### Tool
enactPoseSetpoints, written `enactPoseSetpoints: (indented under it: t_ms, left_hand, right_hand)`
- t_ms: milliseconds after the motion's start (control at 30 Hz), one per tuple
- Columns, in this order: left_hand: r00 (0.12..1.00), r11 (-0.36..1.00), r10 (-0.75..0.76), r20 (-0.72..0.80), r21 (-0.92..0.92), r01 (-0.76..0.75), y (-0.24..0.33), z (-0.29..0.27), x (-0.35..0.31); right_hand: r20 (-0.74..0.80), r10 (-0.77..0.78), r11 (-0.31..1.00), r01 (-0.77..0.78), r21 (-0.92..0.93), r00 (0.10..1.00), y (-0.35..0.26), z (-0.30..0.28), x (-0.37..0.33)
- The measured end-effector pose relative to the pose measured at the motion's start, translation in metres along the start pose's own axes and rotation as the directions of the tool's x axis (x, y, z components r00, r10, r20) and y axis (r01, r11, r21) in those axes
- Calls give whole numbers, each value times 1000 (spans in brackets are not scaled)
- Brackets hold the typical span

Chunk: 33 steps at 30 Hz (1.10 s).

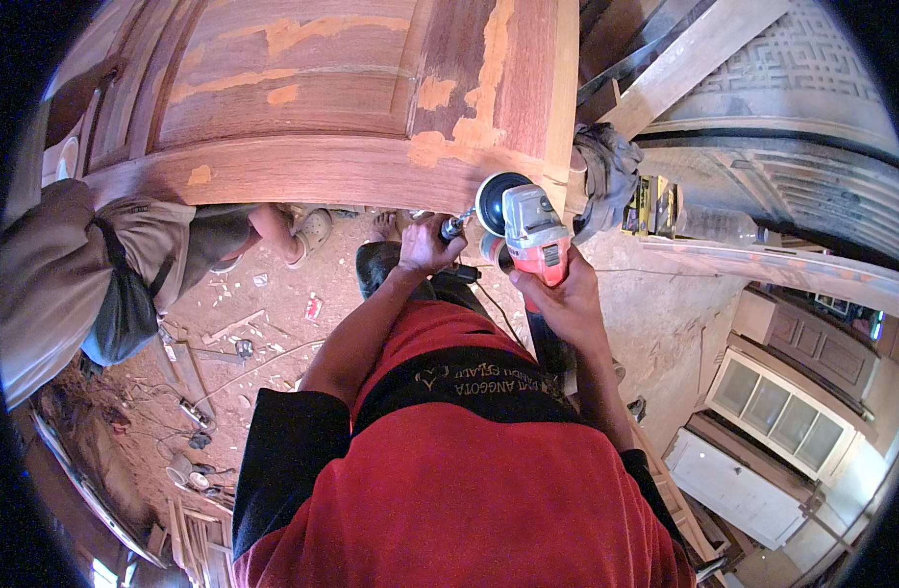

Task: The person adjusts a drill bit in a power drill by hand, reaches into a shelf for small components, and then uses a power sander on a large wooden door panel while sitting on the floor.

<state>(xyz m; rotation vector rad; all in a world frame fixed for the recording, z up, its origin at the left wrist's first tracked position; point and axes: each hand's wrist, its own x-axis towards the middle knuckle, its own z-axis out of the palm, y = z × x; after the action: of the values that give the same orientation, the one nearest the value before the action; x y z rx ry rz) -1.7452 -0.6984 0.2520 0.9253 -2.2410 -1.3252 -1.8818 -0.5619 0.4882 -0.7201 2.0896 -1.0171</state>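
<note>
My right hand (567,306) grips the red body of an angle grinder (540,233) with a grey head. Its round dark pad (491,203) faces left, close to the near edge of a wooden door panel (361,162). My left hand (427,251) is closed around a short dark cylindrical piece (452,228). A thin bluish tip on that piece points toward the pad; whether it joins the grinder I cannot tell. Orange filler patches (430,149) mark the reddish-brown panel. My left palm and part of the grip are hidden.
Another person in a brown shirt (52,279) is at the left beside the panel. A grey cloth (606,171), a yellow-black box (653,206) and a clear bottle (714,224) lie at the right. Cords, scraps and a power strip (195,414) litter the floor. A glazed frame (783,404) leans lower right.
</note>
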Motion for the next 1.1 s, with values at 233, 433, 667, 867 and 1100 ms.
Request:
enactPoseSetpoints:
  t_ms: [233,433,667,867,1100]
  left_hand:
    - [1000,1000,-1,17,-6,1,2,-4,-1]
    - [999,999,44,-20,-6,-44,-2,0,-1]
    - [1000,1000,30,5,-1,-30,2,-4,0]
    - [1000,1000,8,4,-12,-8,5,-6,0]
    - [1000,999,19,-9,-27,-19,4,-5,-1]
  right_hand:
    - [-72,-41,996,36,-79,997,5,-3,4]
    - [-42,-19,998,17,-61,999,2,-3,2]
    - [-18,-44,992,41,-119,999,-9,-2,4]
    - [-25,-45,995,42,-88,999,-3,-1,3]
    - [-35,-46,987,40,-154,998,-5,0,3]
